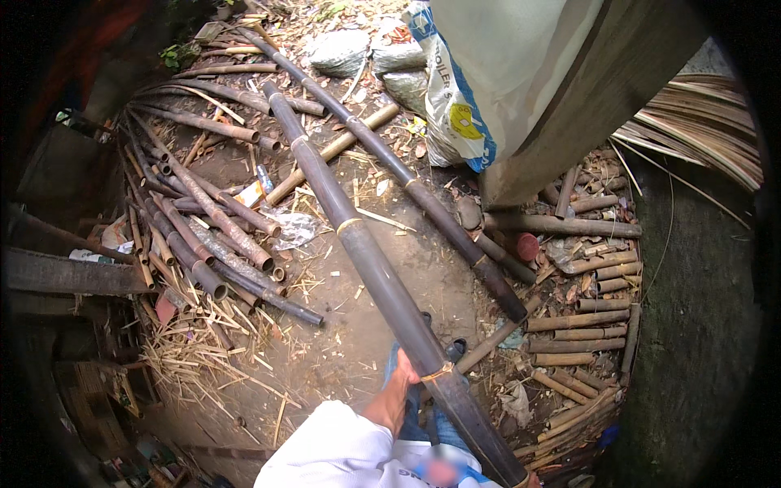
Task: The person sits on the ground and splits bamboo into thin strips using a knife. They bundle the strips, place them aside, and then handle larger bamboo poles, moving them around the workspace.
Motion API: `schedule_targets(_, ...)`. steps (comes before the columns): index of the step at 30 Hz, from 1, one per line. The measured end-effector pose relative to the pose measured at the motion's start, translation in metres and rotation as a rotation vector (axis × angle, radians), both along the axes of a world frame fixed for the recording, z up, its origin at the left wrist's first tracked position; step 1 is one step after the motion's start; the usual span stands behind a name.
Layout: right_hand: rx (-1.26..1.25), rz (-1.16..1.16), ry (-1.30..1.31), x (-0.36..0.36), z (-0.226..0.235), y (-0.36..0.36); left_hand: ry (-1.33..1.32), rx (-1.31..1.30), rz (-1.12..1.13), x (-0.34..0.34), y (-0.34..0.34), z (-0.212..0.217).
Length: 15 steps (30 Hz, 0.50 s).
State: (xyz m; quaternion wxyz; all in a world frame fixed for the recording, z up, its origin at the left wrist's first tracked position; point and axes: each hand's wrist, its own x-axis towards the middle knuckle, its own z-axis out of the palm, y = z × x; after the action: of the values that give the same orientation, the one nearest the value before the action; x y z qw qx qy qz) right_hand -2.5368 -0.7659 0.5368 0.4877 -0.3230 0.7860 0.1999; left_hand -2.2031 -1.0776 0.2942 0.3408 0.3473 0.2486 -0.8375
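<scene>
While our left hand (399, 389) is wrapped around the long dark bamboo pole (382, 285), fingers closed on it right by a pale node ring, the pole runs up and away from us across the dirt ground (342, 342), with its far end up by the pile at the top. Our white sleeve (333, 451) comes in from the bottom edge. Can't see our right hand at all, so no telling what it's doing.

Just to the right of our pole there's a second long pole (407, 183) lying roughly parallel, darker at its near end. A lighter, yellowish bamboo stick (329, 153) crosses under both at an angle.

Off to the left is a messy heap of shorter dark bamboo pieces (207, 220), with straw and shavings (195, 350) scattered in front of it. On the right side there's a stack of short cut bamboo sections (582, 325), brownish, laid mostly sideways. Up top, a white sack with blue and yellow print (488, 73) leans by a wooden post (602, 89), and a few grey filled bags (342, 50) sit behind it.
</scene>
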Motion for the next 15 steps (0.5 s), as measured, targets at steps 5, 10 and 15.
schedule_targets(5, -0.052, 0.12, 0.029, -0.048, -0.024, 0.036, -0.062, -0.01, 0.063, 0.007, 0.018, 0.04)
schedule_targets(10, -0.122, 0.244, 0.049, -0.097, -0.048, 0.059, 0.016, -0.093, 0.257, 0.012, 0.043, 0.046)
schedule_targets(15, -0.128, 0.413, 0.056, -0.149, -0.062, 0.052, -0.079, -0.058, 0.315, 0.007, 0.085, 0.049)
